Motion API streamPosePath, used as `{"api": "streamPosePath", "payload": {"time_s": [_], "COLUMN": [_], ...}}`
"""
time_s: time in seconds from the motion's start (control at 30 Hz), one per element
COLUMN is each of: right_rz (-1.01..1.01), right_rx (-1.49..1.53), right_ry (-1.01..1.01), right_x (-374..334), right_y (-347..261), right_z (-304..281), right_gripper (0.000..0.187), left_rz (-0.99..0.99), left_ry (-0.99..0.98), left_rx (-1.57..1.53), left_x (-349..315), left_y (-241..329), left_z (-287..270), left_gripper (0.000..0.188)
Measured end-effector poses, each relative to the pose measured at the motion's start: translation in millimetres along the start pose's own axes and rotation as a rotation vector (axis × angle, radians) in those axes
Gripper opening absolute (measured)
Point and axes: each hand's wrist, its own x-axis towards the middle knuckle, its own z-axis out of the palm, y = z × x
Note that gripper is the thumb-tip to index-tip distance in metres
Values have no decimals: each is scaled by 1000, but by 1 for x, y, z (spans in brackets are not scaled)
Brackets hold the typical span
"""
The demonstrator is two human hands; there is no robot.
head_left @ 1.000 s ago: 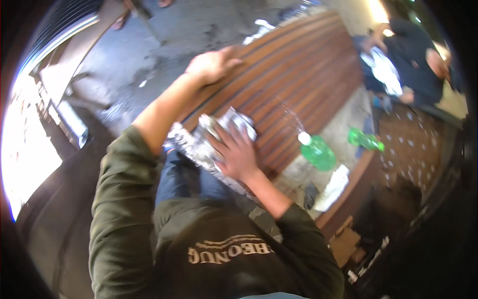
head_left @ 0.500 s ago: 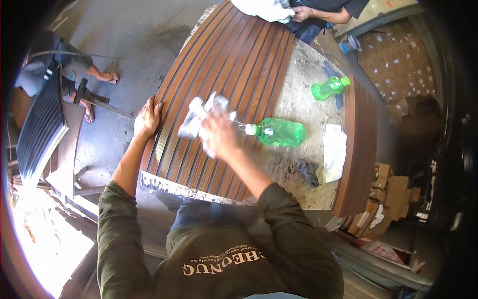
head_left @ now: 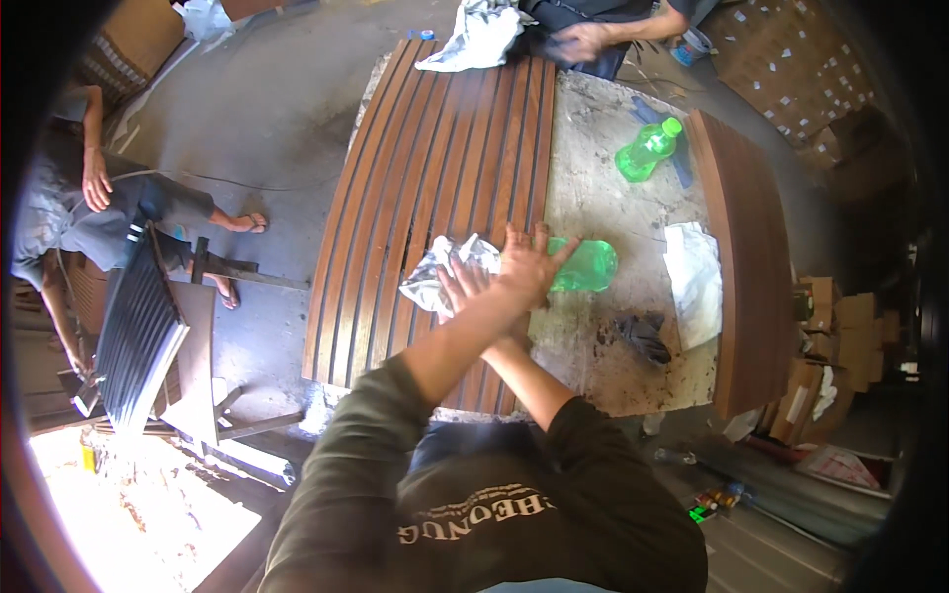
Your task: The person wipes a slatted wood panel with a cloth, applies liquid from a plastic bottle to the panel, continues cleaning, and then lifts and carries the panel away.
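Note:
A brown slatted wood panel point(head_left: 415, 168) lies across the worktable. My left forearm crosses over my right one. My left hand point(head_left: 529, 265) is open with fingers spread, over the panel's right edge, beside a green plastic bottle point(head_left: 590, 265) that lies on its side. The hand hides the bottle's cap end; I cannot tell whether they touch. Left of it, my right hand point(head_left: 467, 291) lies with stretched fingers on a crumpled whitish cloth point(head_left: 427, 279) on the slats. Part of my right hand and wrist is hidden under my left arm.
A second green bottle point(head_left: 647, 150) stands farther back. A white cloth point(head_left: 694, 282), a dark glove-like thing point(head_left: 645, 338) and a curved brown panel point(head_left: 746, 267) are at the right. Across the table, another person's hand point(head_left: 583, 42) is near a white cloth point(head_left: 479, 38). Another person point(head_left: 74, 217) is at the left.
My left hand has left the panel's left edge and crossed to the right over my right arm. My right hand's fingers are spread on the cloth. The co-worker's hand is off the far cloth.

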Motion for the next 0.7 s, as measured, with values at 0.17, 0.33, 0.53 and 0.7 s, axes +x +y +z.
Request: {"api": "streamPosePath", "payload": {"time_s": [0.17, 0.33, 0.53, 0.7], "right_rz": [185, 4, 128, -98], "right_rx": [174, 311, 155, 359], "right_ry": [111, 101, 47, 224], "right_x": [28, 10, 25, -26], "right_y": [31, 27, 77, 48], "right_z": [-20, -25, -50, -31], "right_gripper": [61, 55, 67, 51], "left_rz": [123, 112, 106, 360], "left_ry": [53, -58, -63, -274], "left_rx": [21, 282, 766, 887], "left_x": [45, 73, 105, 78], "left_y": [2, 41, 129, 173], "left_z": [-4, -55, -56, -94], "left_gripper": [93, 76, 33, 33]}}
